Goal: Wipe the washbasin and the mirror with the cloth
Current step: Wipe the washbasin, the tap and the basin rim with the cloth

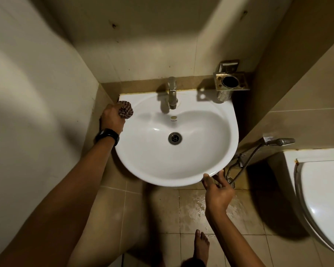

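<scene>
A white washbasin hangs on the back wall, with a steel tap at its far rim and a drain in the bowl. My left hand, with a black watch on the wrist, grips a bunched checked cloth on the basin's far left corner. My right hand is at the basin's near right rim, thumb touching the edge and fingers reaching under it. No mirror is in view.
A metal cup holder is fixed to the wall at the basin's far right. A spray hose hangs beside a white toilet on the right. The tiled floor below is wet; my bare foot stands there.
</scene>
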